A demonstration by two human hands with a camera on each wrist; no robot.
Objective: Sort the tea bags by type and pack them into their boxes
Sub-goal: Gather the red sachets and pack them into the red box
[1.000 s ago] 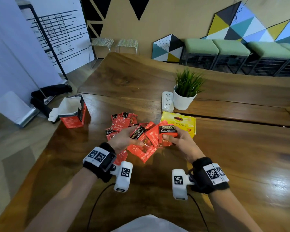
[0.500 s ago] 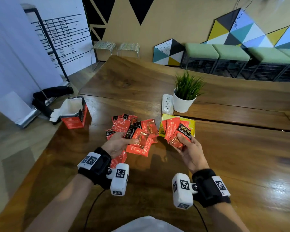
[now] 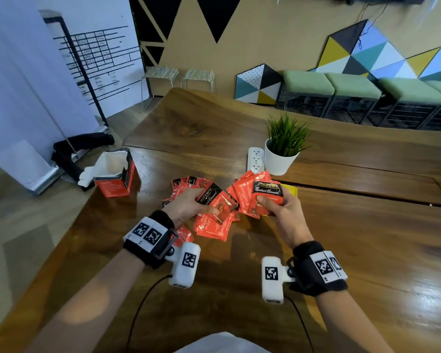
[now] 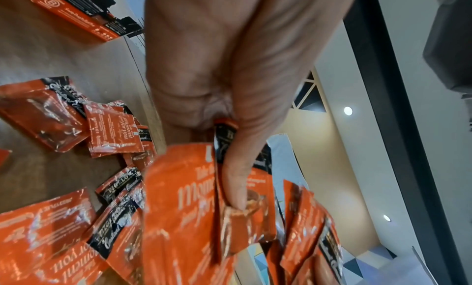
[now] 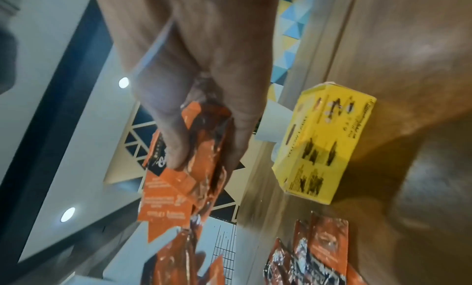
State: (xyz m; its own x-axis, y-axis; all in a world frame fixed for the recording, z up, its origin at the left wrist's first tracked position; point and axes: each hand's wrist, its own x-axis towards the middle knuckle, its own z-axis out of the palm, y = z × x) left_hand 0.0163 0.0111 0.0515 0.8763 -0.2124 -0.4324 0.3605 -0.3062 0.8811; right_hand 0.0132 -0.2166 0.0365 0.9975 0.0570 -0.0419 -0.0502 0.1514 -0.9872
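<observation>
Above the wooden table (image 3: 367, 250) my left hand (image 3: 189, 207) pinches a bunch of red tea bags (image 3: 214, 212), thumb on top (image 4: 237, 180). My right hand (image 3: 273, 202) grips a second fanned stack of red tea bags (image 3: 250, 194), seen edge-on in the right wrist view (image 5: 178, 184). More red tea bags (image 3: 186, 184) lie loose on the table beyond my left hand (image 4: 51, 115). An open red tea box (image 3: 117, 174) stands at the table's left edge. The yellow tea box (image 5: 324, 144) lies behind my right hand, mostly hidden in the head view (image 3: 290, 189).
A white potted plant (image 3: 283, 149) and a white power strip (image 3: 255, 159) stand just past the yellow box. The table's left edge runs close to the red box. Green stools (image 3: 354, 98) line the far wall.
Both hands have drawn closer together and lifted slightly toward me. The right hand's stack has swung left and now covers most of the yellow box.
</observation>
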